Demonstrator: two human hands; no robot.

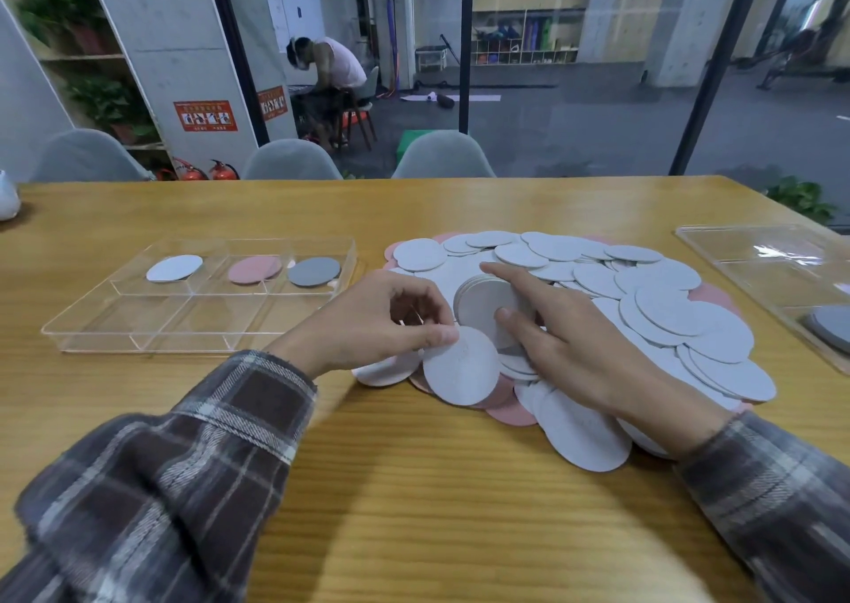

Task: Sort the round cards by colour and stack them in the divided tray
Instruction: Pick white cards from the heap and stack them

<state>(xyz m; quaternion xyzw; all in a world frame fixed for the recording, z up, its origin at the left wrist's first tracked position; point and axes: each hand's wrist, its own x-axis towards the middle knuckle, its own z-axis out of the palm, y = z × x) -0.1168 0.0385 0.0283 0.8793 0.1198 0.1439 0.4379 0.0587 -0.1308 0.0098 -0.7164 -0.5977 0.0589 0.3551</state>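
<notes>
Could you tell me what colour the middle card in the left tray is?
That card is pink; head view.

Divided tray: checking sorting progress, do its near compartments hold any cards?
No, its cards lie only in the far row: white cards, pink cards, grey cards.

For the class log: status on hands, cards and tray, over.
Left hand pinches a white card; right hand holds a card stack. Divided tray holds sorted cards, three colours, separate compartments. Nothing between hands and tray.
</notes>
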